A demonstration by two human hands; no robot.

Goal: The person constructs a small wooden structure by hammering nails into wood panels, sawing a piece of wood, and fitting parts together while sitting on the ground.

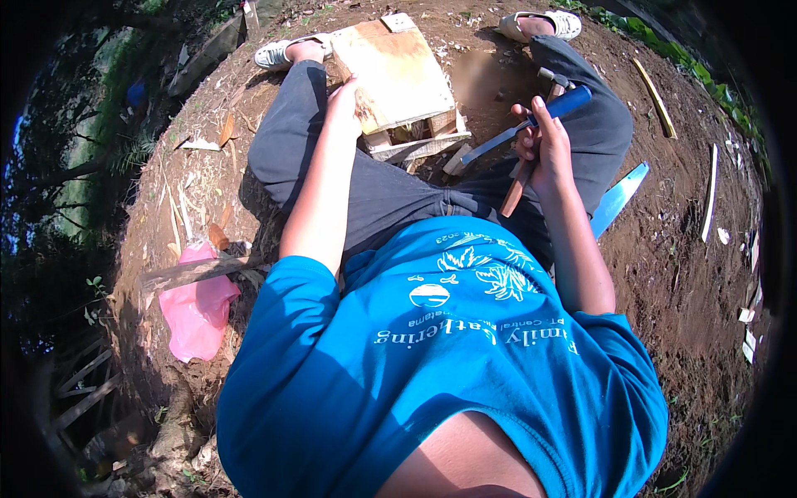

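Observation:
Between my spread legs sits a small wooden box-like piece [394,70], with a broad board on top and slats beneath. My left hand [344,108] grips the left edge of that board; some of its fingers are hidden. My right hand [548,145] is closed around two tools at once. One is a chisel [498,143] with a blue handle, its metal blade pointing left toward the box. The other is a hammer [520,184], head up and brown wooden handle slanting down. A small wood block [456,161] lies under the chisel's tip.
A flat blue blade [618,197], partly hidden by my leg, lies on the soil at right. Thin wood strips [654,98] lie farther right. At left, a wooden stick [195,272] crosses a pink plastic bag [199,319]. Dark plants [75,166] border the left side.

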